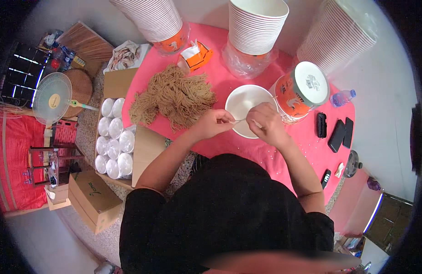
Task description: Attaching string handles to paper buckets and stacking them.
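Observation:
Both my hands meet over the near rim of a white paper bucket (236,98) that stands upright on the pink-covered table. A short, thin piece of cord (240,120) runs between my fingertips. My left hand (212,123) pinches one end at the bucket's left edge. With bent fingers, my right hand (268,122) grips the other end above the opening, and its fingertips are partly hidden. To the left lies a tangled heap of tan cords (179,98). An orange printed bucket (291,93) rests upside down to the right, its white base up.
Tall stacks of white buckets (256,27) line the back, beside an orange tissue box (199,55). A water bottle (342,97), dark phones (337,136) and a black case (321,125) lie right. An open carton (149,153) of wrapped white stacks and a fan (53,98) stand left.

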Motion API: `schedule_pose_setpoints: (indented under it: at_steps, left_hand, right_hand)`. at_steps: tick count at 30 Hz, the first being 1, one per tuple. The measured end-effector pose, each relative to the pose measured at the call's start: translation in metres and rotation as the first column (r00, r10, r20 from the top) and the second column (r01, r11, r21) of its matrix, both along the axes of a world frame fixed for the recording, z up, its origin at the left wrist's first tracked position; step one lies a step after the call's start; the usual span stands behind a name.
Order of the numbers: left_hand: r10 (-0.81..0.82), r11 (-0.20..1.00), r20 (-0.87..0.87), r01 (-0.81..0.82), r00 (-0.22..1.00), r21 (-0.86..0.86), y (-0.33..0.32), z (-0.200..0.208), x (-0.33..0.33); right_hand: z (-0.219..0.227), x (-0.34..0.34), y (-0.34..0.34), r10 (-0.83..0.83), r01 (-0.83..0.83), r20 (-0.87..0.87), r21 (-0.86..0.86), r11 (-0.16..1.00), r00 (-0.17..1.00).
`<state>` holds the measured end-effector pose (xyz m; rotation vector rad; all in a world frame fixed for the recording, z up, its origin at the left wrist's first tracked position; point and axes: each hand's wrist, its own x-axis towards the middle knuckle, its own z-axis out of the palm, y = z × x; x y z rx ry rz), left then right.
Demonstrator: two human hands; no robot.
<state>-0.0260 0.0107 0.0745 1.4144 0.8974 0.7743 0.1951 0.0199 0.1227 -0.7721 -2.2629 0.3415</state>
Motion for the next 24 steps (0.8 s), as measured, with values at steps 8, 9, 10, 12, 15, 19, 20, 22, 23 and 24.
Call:
schedule_pose_setpoints:
  at_steps: [8, 9, 10, 12, 15, 19, 20, 22, 23, 24]
  left_hand:
    - [0.038, 0.933, 0.010, -0.032, 0.999, -0.358, -0.005, 0.017, 0.007]
    - [0.039, 0.933, 0.009, -0.033, 0.999, -0.358, -0.006, 0.016, 0.007]
    - [0.057, 0.923, 0.059, -0.030, 0.997, -0.384, -0.007, 0.012, 0.008]
    - [0.077, 0.912, 0.107, -0.026, 0.991, -0.410, -0.009, 0.006, 0.010]
    - [0.129, 0.923, 0.113, -0.078, 0.985, -0.376, -0.011, -0.003, 0.011]
    - [0.110, 0.944, 0.082, -0.078, 0.991, -0.321, -0.011, 0.002, 0.013]
    - [0.118, 0.943, 0.044, -0.098, 0.992, -0.318, -0.011, 0.005, 0.014]
    - [0.136, 0.957, 0.017, -0.127, 0.991, -0.260, -0.012, 0.003, 0.016]
    - [0.155, 0.968, -0.009, -0.154, 0.988, -0.201, -0.012, 0.001, 0.017]
    - [0.156, 0.967, -0.009, -0.155, 0.988, -0.201, -0.012, -0.005, 0.017]
  right_hand:
    - [-0.016, -0.007, 0.007, 0.078, -0.216, -0.262, -0.555, 0.803, 0.962]
    - [-0.021, -0.009, 0.008, 0.047, -0.215, -0.268, -0.643, 0.735, 0.962]
    - [-0.025, -0.011, 0.008, 0.047, -0.216, -0.269, -0.643, 0.735, 0.962]
    - [-0.032, -0.015, 0.008, -0.023, -0.281, -0.358, -0.769, 0.574, 0.934]
    - [-0.036, -0.018, 0.007, -0.092, -0.240, -0.335, -0.817, 0.525, 0.938]
    - [-0.034, -0.021, 0.005, -0.104, -0.240, -0.329, -0.839, 0.489, 0.938]
    - [-0.035, -0.021, 0.005, -0.105, -0.240, -0.333, -0.834, 0.496, 0.937]
    - [-0.035, -0.022, 0.004, -0.106, -0.241, -0.336, -0.830, 0.504, 0.936]
    - [-0.036, -0.022, 0.003, -0.115, -0.245, -0.344, -0.831, 0.499, 0.932]
    - [-0.037, -0.023, 0.003, -0.123, -0.250, -0.351, -0.833, 0.494, 0.928]
